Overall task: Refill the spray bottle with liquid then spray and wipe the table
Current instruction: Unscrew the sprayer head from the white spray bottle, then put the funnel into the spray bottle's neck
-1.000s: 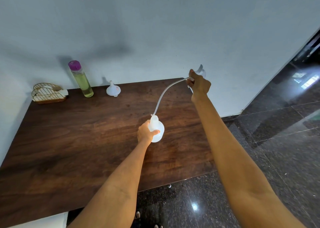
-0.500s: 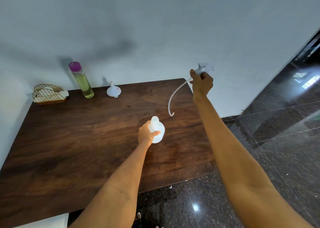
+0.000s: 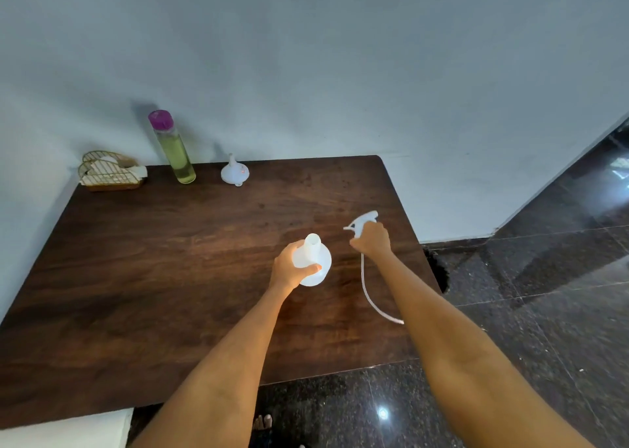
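A white spray bottle (image 3: 315, 258) stands upright on the dark wooden table (image 3: 170, 260) with its neck uncapped. My left hand (image 3: 291, 267) grips its body. My right hand (image 3: 371, 240) holds the white spray head (image 3: 362, 221) low over the table, just right of the bottle. Its thin dip tube (image 3: 369, 294) curves back along my right forearm. At the back stand a tall clear bottle of yellow-green liquid (image 3: 175, 149) with a purple cap and a small white funnel (image 3: 235, 172), spout up.
A gold wire holder with white cloths (image 3: 110, 173) sits at the table's back left corner. The grey wall runs behind the table. A dark polished floor lies to the right and in front. Something white shows at the bottom left edge.
My right hand has pulled the spray head and tube out of the bottle, then brought them down from the far right edge to beside the bottle. My left hand kept its grip.
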Demonstrator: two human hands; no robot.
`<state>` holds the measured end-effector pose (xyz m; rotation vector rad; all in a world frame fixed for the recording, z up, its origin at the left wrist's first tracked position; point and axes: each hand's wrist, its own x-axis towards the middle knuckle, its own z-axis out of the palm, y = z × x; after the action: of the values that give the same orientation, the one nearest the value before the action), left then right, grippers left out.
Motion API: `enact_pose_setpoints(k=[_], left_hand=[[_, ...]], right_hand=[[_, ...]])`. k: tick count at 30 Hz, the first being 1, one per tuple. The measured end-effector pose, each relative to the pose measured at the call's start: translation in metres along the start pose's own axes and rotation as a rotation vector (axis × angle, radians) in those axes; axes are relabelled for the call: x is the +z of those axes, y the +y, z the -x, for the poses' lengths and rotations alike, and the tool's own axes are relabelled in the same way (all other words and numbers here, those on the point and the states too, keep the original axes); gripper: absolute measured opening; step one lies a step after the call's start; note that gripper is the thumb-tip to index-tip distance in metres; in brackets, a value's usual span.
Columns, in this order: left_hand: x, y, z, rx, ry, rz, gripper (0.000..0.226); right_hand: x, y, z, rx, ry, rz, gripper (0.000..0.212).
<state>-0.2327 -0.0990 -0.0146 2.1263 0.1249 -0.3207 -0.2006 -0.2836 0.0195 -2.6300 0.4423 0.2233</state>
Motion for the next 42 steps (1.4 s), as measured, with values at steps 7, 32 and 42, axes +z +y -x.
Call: enact_pose_setpoints(k=[7,32,42], left_hand=[[0.008,-0.002,0.007,0.024,0.015,0.012,0.069],[0.005,-0.003,-0.005,-0.011,-0.011,-0.087,0.074],[-0.016,-0.024,0.028,-0.128,0.025,-0.128,0.059]], right_hand=[[0.030,0.038,-0.009,0.085,0.053,0.043,0.028],[0.057,0.027,0.042,0.004,0.175,-0.023,0.033],[0.100,-0.018,0.107,-0.195,-0.042,-0.106,0.025]])
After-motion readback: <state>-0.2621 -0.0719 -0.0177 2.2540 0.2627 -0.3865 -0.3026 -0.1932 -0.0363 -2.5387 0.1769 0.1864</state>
